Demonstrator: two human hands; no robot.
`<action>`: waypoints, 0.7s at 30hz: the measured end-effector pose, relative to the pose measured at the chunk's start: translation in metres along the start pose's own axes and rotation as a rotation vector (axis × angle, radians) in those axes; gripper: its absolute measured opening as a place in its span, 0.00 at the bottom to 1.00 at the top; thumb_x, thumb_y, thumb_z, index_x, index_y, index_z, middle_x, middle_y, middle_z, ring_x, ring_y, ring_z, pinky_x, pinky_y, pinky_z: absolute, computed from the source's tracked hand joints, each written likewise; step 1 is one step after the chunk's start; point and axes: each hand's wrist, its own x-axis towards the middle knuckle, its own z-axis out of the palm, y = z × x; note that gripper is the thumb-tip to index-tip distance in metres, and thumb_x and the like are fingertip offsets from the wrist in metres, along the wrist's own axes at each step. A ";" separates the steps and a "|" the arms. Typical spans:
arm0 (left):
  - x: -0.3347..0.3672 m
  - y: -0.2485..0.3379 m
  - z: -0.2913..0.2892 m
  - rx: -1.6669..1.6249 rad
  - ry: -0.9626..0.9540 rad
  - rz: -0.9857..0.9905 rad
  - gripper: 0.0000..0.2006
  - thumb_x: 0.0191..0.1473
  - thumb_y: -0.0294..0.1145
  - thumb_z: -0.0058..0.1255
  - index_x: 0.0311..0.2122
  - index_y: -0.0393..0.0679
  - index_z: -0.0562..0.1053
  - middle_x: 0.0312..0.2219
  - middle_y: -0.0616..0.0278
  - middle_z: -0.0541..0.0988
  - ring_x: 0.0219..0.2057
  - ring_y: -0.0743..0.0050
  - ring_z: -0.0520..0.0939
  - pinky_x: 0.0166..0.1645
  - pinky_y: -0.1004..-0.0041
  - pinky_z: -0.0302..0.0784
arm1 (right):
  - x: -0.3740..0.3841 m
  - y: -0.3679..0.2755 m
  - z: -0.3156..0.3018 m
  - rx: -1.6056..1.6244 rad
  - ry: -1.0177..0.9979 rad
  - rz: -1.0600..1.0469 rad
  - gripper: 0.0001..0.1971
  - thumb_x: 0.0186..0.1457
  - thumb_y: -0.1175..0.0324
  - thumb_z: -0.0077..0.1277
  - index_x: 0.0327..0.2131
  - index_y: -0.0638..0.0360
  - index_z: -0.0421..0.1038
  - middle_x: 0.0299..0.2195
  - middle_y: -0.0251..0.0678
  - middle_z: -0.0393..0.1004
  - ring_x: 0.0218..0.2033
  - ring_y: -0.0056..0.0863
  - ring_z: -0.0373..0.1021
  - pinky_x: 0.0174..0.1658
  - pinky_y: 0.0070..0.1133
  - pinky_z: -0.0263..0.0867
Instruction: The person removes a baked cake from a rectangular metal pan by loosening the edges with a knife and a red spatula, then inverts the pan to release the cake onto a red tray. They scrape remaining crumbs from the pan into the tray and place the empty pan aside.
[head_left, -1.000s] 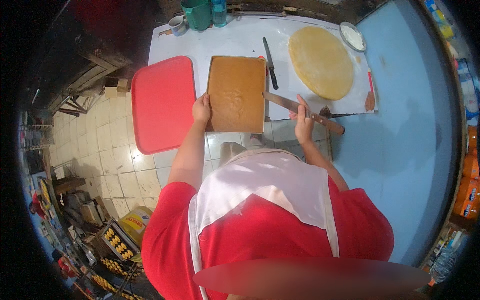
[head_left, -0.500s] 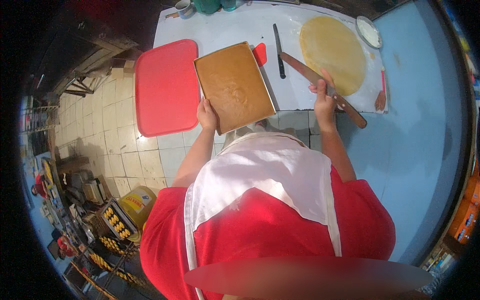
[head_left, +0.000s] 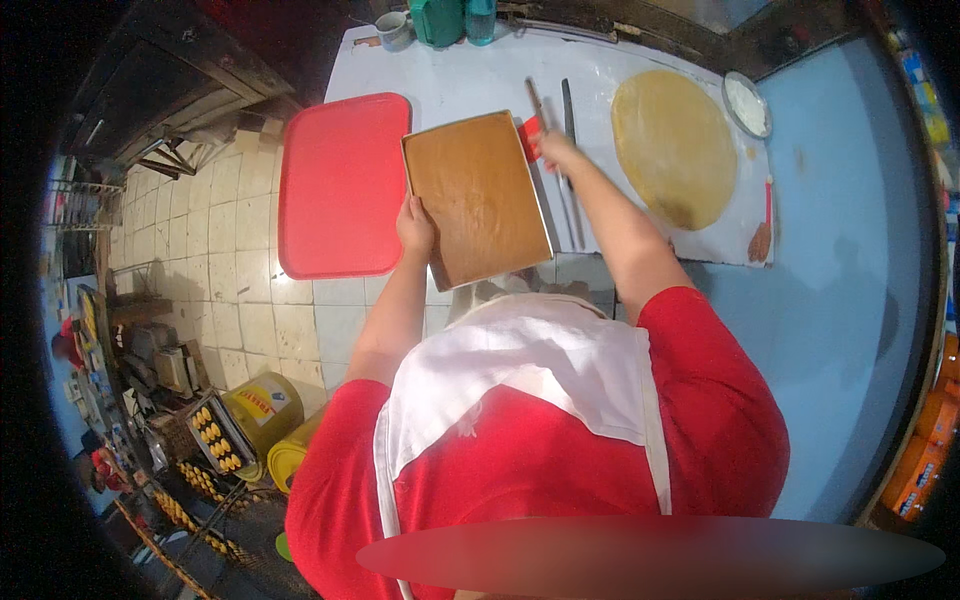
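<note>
My left hand (head_left: 415, 232) grips the left side of a square metal pan (head_left: 549, 240) tilted toward me. A smooth brown cake (head_left: 470, 200) fills the pan. My right hand (head_left: 555, 150) has its fingers closed at a red scraper (head_left: 529, 138) just past the pan's right edge; motion blurs the fingers. Beside and partly under that hand lies a long spatula (head_left: 533, 94). Right of it is a dark-bladed knife (head_left: 567, 108), its handle hidden by my hand and forearm.
A red tray (head_left: 345, 190) lies left of the pan, overhanging the white table (head_left: 450, 75). To the right are a round yellow sheet (head_left: 675, 150), a bowl of white stuff (head_left: 747, 106) and a brush (head_left: 762, 225). A cup (head_left: 394, 32) and green container (head_left: 437, 22) stand far back.
My right hand has moved left from near the yellow sheet to the red scraper, and the spatula now lies beside the knife. My left hand still holds the pan.
</note>
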 end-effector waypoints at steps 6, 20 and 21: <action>-0.008 0.007 -0.004 -0.061 0.028 -0.015 0.22 0.72 0.39 0.44 0.63 0.35 0.74 0.53 0.40 0.83 0.56 0.52 0.83 0.60 0.63 0.75 | 0.034 0.021 -0.002 -0.626 0.201 -0.077 0.21 0.68 0.57 0.44 0.49 0.65 0.79 0.48 0.56 0.81 0.46 0.51 0.80 0.48 0.42 0.76; 0.019 0.009 0.013 -0.213 -0.115 0.004 0.23 0.73 0.33 0.40 0.69 0.38 0.69 0.62 0.45 0.77 0.64 0.54 0.76 0.69 0.62 0.67 | -0.105 -0.115 -0.100 -0.102 0.484 -0.851 0.22 0.74 0.49 0.44 0.56 0.52 0.77 0.37 0.38 0.82 0.36 0.38 0.77 0.47 0.34 0.74; 0.020 0.008 0.013 -0.191 -0.105 0.048 0.23 0.73 0.35 0.40 0.68 0.38 0.69 0.61 0.46 0.78 0.63 0.55 0.77 0.68 0.63 0.67 | -0.113 -0.114 -0.096 -0.082 0.364 -0.714 0.22 0.74 0.48 0.44 0.57 0.51 0.76 0.38 0.37 0.81 0.35 0.34 0.77 0.45 0.33 0.74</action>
